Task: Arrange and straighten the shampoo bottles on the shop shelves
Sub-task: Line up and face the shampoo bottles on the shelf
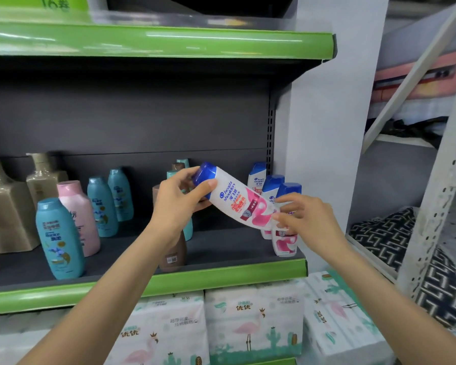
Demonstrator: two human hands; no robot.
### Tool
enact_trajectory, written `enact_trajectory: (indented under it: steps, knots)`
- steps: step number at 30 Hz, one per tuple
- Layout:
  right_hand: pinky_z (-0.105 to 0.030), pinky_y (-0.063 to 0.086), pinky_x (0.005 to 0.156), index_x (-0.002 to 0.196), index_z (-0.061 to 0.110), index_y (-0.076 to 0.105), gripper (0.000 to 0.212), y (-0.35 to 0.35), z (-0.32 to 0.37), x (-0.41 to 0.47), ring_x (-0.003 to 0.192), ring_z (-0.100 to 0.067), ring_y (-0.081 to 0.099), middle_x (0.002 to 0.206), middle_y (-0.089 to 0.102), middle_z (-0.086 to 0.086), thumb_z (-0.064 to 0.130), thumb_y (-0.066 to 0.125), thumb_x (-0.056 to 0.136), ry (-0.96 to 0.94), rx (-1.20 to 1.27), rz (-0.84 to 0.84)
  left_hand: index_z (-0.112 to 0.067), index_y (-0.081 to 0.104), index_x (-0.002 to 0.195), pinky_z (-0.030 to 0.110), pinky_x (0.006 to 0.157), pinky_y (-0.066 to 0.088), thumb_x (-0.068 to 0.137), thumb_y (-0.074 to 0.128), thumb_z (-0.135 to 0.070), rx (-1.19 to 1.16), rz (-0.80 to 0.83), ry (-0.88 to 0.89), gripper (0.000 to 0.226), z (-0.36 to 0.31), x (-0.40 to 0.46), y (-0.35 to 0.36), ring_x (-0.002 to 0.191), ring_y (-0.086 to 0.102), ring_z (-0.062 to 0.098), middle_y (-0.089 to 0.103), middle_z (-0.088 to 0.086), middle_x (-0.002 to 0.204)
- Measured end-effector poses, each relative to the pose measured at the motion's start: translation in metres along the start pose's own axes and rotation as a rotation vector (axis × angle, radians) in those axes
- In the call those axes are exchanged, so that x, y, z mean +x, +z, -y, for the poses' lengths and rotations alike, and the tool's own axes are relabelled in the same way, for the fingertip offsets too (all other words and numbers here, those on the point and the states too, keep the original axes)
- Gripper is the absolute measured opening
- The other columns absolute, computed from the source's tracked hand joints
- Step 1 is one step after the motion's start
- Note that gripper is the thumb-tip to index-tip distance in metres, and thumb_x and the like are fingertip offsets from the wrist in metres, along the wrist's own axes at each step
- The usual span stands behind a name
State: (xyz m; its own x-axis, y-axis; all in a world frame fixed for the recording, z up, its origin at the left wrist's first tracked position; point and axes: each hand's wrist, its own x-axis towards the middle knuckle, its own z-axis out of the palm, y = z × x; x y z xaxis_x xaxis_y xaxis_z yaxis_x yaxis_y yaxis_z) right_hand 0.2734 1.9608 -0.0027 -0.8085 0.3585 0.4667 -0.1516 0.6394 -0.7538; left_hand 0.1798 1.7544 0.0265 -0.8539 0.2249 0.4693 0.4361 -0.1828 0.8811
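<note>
Over the shelf's right end: white Head & Shoulders bottle (237, 200) held in the air, tilted, blue cap up-left, base down-right.
Left hand (181, 200): curled round the cap end, thumb across the front.
Right hand (304, 219): fingers loosely bent, tips pinching the base end.
Just behind: row of matching blue-capped bottles (284, 214) standing close together at the shelf (216, 246) edge.
Risk: base swinging into that row on the way down, likely toppling the front one off the green lip (234, 273).
Risk: light fingertip hold slipping on smooth plastic.
Risk: left forearm brushing the brown bottle (173, 255) below it.
</note>
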Motion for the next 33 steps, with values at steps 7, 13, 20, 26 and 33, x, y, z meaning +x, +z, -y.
enact_trajectory:
  steps: [7, 13, 20, 26, 33]
  knots:
    - [-0.019, 0.048, 0.08, 0.112, 0.011, 0.066, 0.025, -0.028, -0.002, 0.032, 0.082, -0.009, 0.058, 0.108, 0.066, -0.005, 0.016, 0.064, 0.088, -0.217, -0.338, -0.104, -0.013, 0.053, 0.128, 0.031, 0.083, 0.052, 0.086, 0.065, -0.023, 0.51, 0.011, 0.246, 0.045, 0.013, 0.026, 0.021, 0.093, 0.06, 0.013, 0.06, -0.004, 0.107]
    - [-0.028, 0.045, 0.088, 0.119, 0.013, 0.062, 0.029, -0.044, -0.014, 0.073, 0.102, -0.017, 0.059, 0.119, 0.062, -0.008, 0.019, 0.06, 0.091, -0.167, -0.44, -0.045, -0.014, 0.054, 0.127, 0.027, 0.089, 0.043, 0.088, 0.062, -0.022, 0.661, 0.056, 0.249, 0.041, 0.03, 0.058, 0.049, 0.105, 0.057, 0.02, 0.062, 0.006, 0.113]
    - [-0.021, 0.037, 0.091, 0.129, 0.02, 0.055, 0.036, -0.04, -0.029, 0.109, 0.118, -0.014, 0.051, 0.133, 0.053, -0.001, 0.025, 0.054, 0.094, -0.118, -0.38, 0.199, -0.01, 0.051, 0.131, 0.021, 0.088, 0.039, 0.089, 0.062, -0.016, 0.735, 0.149, 0.182, 0.044, 0.052, 0.106, 0.075, 0.114, 0.054, 0.023, 0.06, 0.01, 0.124]
    - [-0.025, 0.041, 0.098, 0.128, 0.02, 0.057, 0.034, -0.039, -0.039, 0.123, 0.116, -0.008, 0.051, 0.131, 0.057, 0.003, 0.026, 0.052, 0.095, -0.05, -0.21, 0.352, -0.018, 0.054, 0.13, 0.028, 0.093, 0.043, 0.086, 0.065, -0.02, 0.769, 0.21, 0.091, 0.045, 0.08, 0.135, 0.09, 0.112, 0.056, 0.024, 0.061, 0.006, 0.125]
    - [-0.027, 0.042, 0.1, 0.125, 0.019, 0.06, 0.037, -0.043, -0.045, 0.131, 0.115, -0.004, 0.05, 0.132, 0.055, 0.009, 0.032, 0.058, 0.091, -0.065, -0.195, 0.373, -0.018, 0.053, 0.131, 0.021, 0.093, 0.037, 0.086, 0.065, -0.018, 0.709, 0.269, 0.017, 0.046, 0.096, 0.149, 0.106, 0.119, 0.051, 0.02, 0.058, 0.003, 0.13]
